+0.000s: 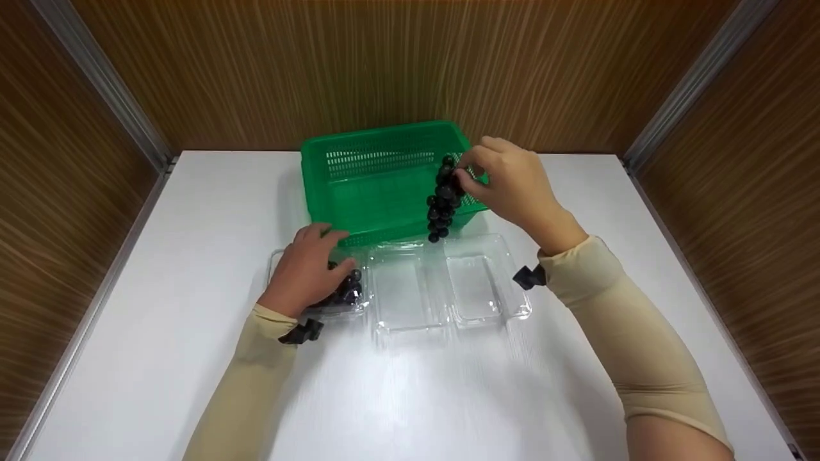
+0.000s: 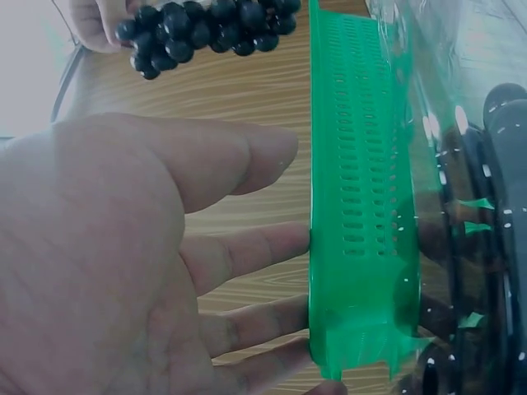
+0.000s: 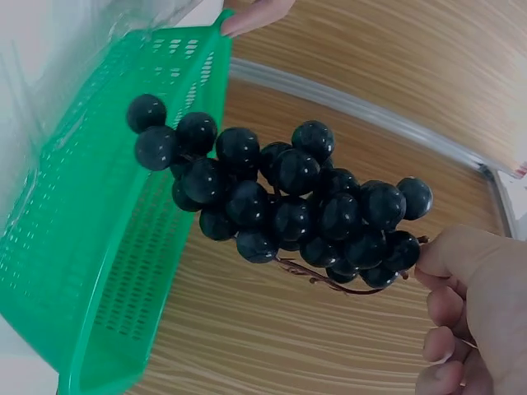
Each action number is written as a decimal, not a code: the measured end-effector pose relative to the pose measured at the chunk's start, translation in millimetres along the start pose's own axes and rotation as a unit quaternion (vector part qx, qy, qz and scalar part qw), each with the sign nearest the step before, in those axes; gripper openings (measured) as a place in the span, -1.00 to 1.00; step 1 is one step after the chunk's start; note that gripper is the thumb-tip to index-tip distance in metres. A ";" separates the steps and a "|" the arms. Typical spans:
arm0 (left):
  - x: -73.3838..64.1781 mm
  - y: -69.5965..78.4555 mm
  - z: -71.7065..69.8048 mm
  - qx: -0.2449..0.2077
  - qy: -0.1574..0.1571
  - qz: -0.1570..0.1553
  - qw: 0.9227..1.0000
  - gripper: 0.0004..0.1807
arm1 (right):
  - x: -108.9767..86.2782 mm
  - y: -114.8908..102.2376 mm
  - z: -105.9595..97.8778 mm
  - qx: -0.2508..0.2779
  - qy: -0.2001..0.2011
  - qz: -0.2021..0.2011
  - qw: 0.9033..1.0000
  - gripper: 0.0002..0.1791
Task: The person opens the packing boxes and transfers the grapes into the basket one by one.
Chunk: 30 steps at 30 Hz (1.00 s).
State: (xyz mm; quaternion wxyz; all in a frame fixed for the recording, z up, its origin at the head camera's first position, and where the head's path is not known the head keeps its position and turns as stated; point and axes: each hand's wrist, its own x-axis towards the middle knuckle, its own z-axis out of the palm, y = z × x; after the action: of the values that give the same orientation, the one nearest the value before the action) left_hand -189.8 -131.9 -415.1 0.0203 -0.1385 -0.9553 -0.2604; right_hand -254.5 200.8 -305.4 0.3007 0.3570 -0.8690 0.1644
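Note:
A bunch of dark grapes (image 3: 288, 202) hangs from my right hand (image 1: 509, 179), thumb and forefinger pinching its stem end. In the head view the bunch overlaps the right part of the green basket (image 1: 387, 234). My left hand (image 1: 307, 269) is over the left compartment of the clear plastic container (image 1: 410, 294), where more dark grapes (image 1: 351, 289) lie partly hidden beneath it. Its fingers are spread, with fingertips right at the basket's front rim in the left wrist view, and nothing is in its grasp.
Two other clear compartments, one in the middle and one at the right (image 1: 474, 288), stand in front of the basket with nothing inside. The white table (image 1: 397, 403) is enclosed by wood-grain panels (image 1: 320, 64) at the back and both sides.

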 end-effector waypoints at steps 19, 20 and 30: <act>-3.0 2.6 4.3 0.000 -0.008 -0.009 1.000 -0.37 | 44.3 15.4 31.1 -0.008 -0.052 0.073 0.996 -0.74; -3.4 2.8 4.9 -0.001 -0.008 -0.008 1.000 -0.37 | 46.6 15.5 32.0 -0.008 -0.052 0.075 0.996 -0.74; -5.5 7.4 9.3 -0.008 -0.006 -0.007 1.000 -0.39 | 65.0 25.1 44.2 -0.028 -0.096 0.065 0.993 -0.80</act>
State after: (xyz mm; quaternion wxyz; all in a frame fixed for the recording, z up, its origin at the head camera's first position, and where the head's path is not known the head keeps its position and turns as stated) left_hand -182.2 -122.5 -420.0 0.0119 -0.1331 -0.9544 -0.2670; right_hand -327.2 162.1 -299.4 0.2142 0.3049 -0.9197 0.1238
